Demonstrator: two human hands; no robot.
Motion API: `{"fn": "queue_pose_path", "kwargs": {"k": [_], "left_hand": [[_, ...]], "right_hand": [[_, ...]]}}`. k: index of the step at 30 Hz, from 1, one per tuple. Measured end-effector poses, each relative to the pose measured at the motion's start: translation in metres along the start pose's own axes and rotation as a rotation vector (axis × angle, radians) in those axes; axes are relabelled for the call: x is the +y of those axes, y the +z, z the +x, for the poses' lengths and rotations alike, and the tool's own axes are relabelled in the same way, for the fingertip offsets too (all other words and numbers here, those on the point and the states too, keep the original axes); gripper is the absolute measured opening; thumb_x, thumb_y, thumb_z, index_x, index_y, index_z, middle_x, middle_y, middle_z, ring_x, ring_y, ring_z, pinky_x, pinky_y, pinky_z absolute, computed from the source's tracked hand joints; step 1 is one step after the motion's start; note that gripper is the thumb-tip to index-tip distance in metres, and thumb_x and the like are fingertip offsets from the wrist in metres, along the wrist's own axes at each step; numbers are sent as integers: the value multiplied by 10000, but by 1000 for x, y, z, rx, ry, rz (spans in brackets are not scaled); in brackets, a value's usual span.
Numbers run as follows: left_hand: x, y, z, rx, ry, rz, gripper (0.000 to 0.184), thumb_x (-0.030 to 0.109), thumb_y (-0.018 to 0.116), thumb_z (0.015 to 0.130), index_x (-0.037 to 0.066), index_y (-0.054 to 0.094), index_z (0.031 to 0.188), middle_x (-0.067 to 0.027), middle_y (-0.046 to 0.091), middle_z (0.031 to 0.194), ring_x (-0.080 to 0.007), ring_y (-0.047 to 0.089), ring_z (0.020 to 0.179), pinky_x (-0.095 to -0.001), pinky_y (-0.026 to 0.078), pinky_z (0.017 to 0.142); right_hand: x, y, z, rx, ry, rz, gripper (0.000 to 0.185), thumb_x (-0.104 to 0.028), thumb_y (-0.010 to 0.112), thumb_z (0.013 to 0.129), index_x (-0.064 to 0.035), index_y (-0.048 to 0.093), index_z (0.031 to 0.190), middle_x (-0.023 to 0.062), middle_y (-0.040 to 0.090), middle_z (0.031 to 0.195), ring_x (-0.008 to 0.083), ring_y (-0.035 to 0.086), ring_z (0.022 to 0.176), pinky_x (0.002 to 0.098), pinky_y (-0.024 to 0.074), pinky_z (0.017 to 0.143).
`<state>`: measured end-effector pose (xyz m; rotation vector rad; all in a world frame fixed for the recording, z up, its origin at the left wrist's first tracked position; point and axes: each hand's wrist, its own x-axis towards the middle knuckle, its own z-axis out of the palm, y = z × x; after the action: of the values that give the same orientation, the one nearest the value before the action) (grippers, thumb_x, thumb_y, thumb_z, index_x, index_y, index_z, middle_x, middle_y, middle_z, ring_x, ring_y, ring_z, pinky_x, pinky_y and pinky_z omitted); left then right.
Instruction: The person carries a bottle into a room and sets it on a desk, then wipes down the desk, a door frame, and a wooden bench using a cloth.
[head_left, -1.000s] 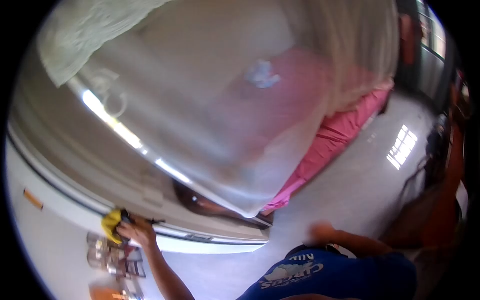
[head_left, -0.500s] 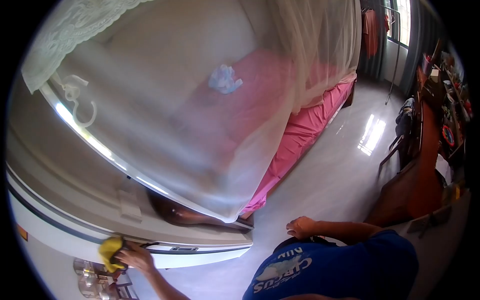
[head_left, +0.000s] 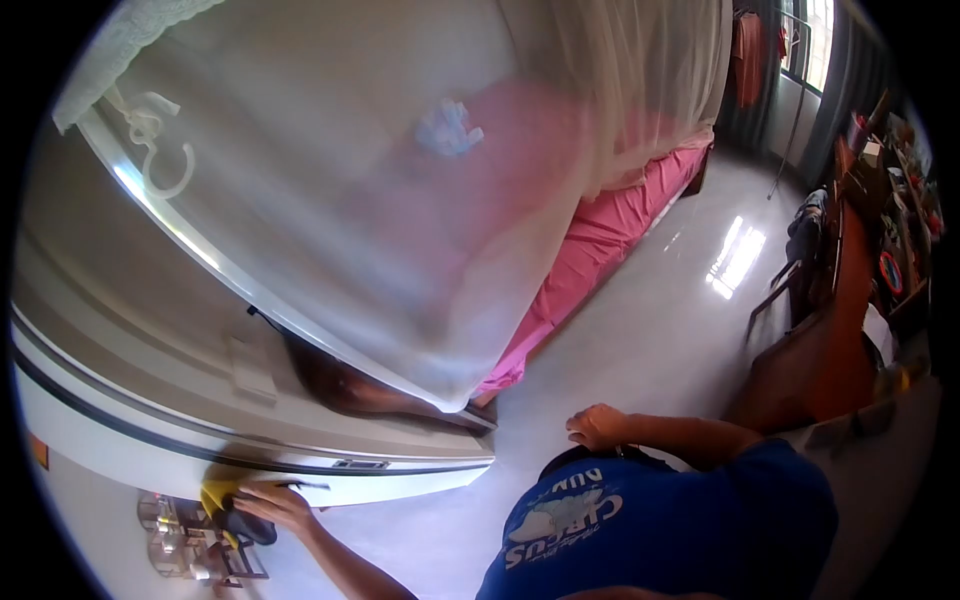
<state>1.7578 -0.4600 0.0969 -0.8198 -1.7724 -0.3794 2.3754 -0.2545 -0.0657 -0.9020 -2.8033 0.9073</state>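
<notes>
At the lower left, my left hand [head_left: 272, 503] grips a soft-looking yellow and dark item [head_left: 222, 503], whose exact kind I cannot make out. It is beside the edge of a white door [head_left: 420, 481], near a dark lever handle [head_left: 308, 486] and a metal latch plate [head_left: 360, 464]. The fingers lie over the item and hide part of it. My right hand [head_left: 598, 427] is in front of my waist with its fingers curled, and nothing shows in it. Below it is my blue shirt [head_left: 640, 530] with white print.
A bed with a pink sheet [head_left: 600, 250] stands ahead under a pale mosquito net [head_left: 400, 270]. Behind the net lies a light blue bundle [head_left: 450, 128]. Brown wooden furniture [head_left: 850, 330] with cluttered shelves lines the right. Shiny grey floor [head_left: 640, 330] runs between. Beyond the door are several glass items [head_left: 170, 545].
My view has tilted, so the bed and door appear higher. My left hand has turned slightly with the yellow item, and more of its dark part shows. My right hand stays at my waist.
</notes>
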Motion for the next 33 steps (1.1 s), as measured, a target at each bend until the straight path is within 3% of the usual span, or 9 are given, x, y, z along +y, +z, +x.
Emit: {"fn": "queue_pose_path", "kwargs": {"k": [3,10,11,17,19,22,26,29,33], "left_hand": [[-27,26,22,130,184,257,602,268,314,1104,-83,199,1580,-349,216,1610,-536,291,1464,-556,362,1175],[-34,14,55,-547,13,1674,722,400,415,1082,-33,148,1595,-330,176,1623,-423,297,1494,-515,312,1234],[-22,11,52,-1043,-41,1278,758,445,403,1084,-6,98,1611,-305,174,1634,-400,296,1499,-514,304,1237],[-1,42,-66,-277,270,1321,630,340,521,1051,-50,387,1527,-293,348,1585,-405,379,1452,-552,381,1152],[48,21,-60,-706,156,1030,566,239,597,1009,-93,482,1453,-307,430,1531,-424,403,1437,-522,436,1088],[16,70,-108,-159,-485,-558,518,221,443,1084,-132,433,1463,-343,474,1463,-458,474,1342,-544,438,1043],[-2,44,-45,-141,-425,-251,598,354,403,1103,-87,373,1506,-370,460,1434,-455,486,1338,-573,427,1085],[1,-5,62,364,418,199,521,-21,576,968,-157,421,1447,-387,488,1419,-526,511,1277,-699,418,1025],[-40,14,134,147,270,97,595,301,450,1058,-110,347,1476,-466,383,1408,-639,360,1323,-778,222,1101]], "right_hand": [[-6,-1,-2,24,10,15,256,-293,604,957,-48,666,994,202,724,961,397,698,906,506,551,835],[6,9,-18,24,83,0,252,-294,601,952,-53,671,980,198,724,952,403,699,896,506,556,839],[10,12,-23,37,90,13,253,-293,602,952,-51,670,976,199,723,951,403,698,893,506,556,837],[11,16,-33,62,104,44,254,-283,606,953,-36,665,952,205,720,922,405,696,855,507,555,816],[12,15,-29,97,66,29,245,-275,612,950,-37,664,924,198,713,876,405,695,829,509,553,791],[11,6,-19,182,-21,65,205,-242,645,931,-40,663,899,192,700,838,403,690,793,495,555,739],[8,-7,-7,213,-82,61,190,-223,670,922,-33,672,918,187,703,842,393,687,772,477,557,710],[9,-6,-2,183,-70,63,194,-225,668,925,-31,673,924,183,709,861,387,687,784,475,555,718],[5,-3,1,130,-83,54,205,-226,669,927,-21,677,942,175,715,875,376,690,802,472,552,728]]}}
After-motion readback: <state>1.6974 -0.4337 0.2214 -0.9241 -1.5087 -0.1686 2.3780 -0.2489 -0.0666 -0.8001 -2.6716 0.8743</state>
